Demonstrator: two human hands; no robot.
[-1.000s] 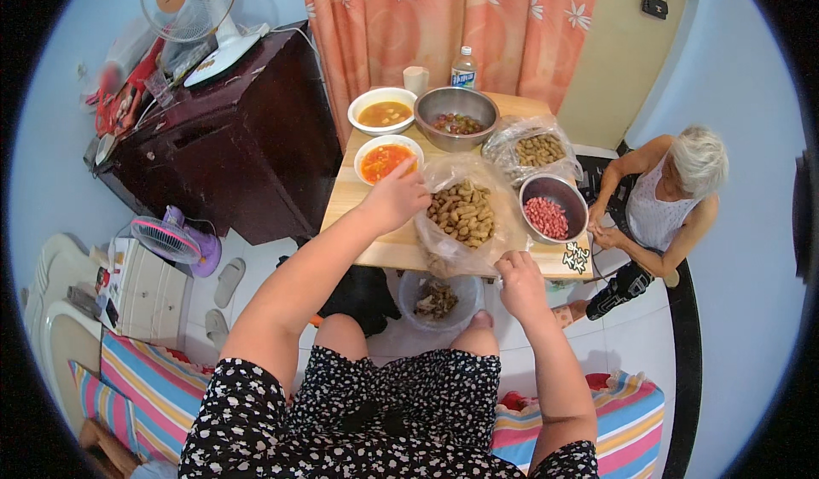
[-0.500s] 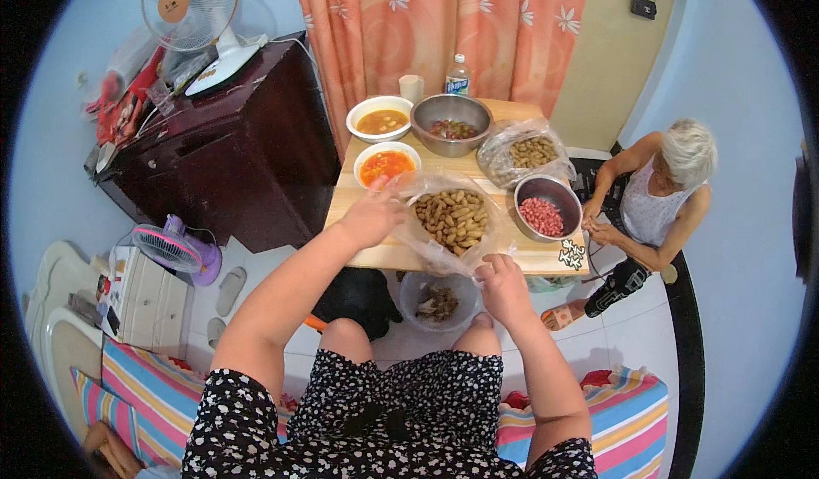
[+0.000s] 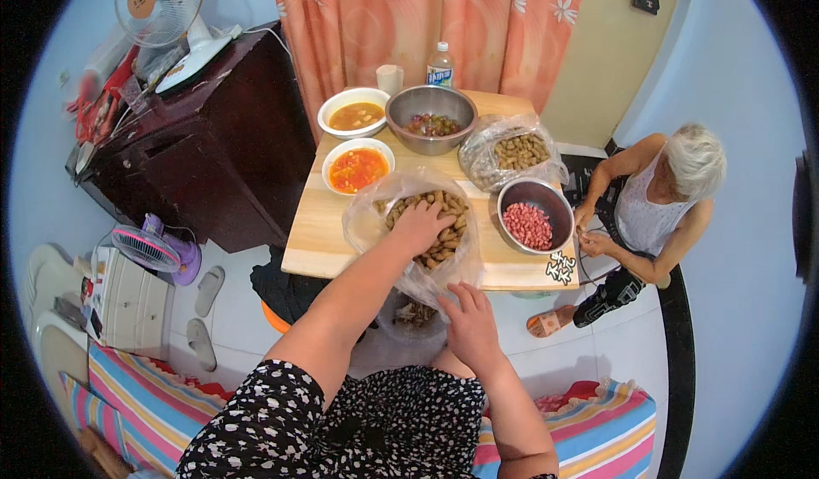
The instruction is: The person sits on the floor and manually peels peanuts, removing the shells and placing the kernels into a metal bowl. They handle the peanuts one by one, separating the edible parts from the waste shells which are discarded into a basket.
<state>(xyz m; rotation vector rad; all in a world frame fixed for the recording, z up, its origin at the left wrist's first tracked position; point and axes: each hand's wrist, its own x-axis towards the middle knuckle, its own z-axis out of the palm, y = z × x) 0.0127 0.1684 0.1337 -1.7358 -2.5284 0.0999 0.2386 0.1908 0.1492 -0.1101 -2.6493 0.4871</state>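
Observation:
A clear plastic bag (image 3: 363,225) full of unshelled peanuts (image 3: 449,242) lies spread on the near side of the wooden table. My left hand (image 3: 418,226) reaches into it from the left, its fingers stretched over the peanuts; the fingertips are partly hidden among them. At the bag's near edge, just past the table edge, my right hand (image 3: 473,327) pinches the plastic between thumb and fingers. Below, partly behind the bag, a translucent basin (image 3: 392,330) holds peanut shells. To the right, a steel bowl (image 3: 559,196) contains reddish shelled peanuts (image 3: 527,226).
Two white bowls of soup (image 3: 324,119) (image 3: 359,170), a larger steel bowl (image 3: 431,104), a bottle (image 3: 440,67) and a second bag of peanuts (image 3: 520,153) stand farther back on the table (image 3: 320,240). A person (image 3: 653,197) sits at the right, hands together.
My left hand has moved from the bag's left rim into the peanuts. My right hand stays at the near edge, and the view has shifted slightly.

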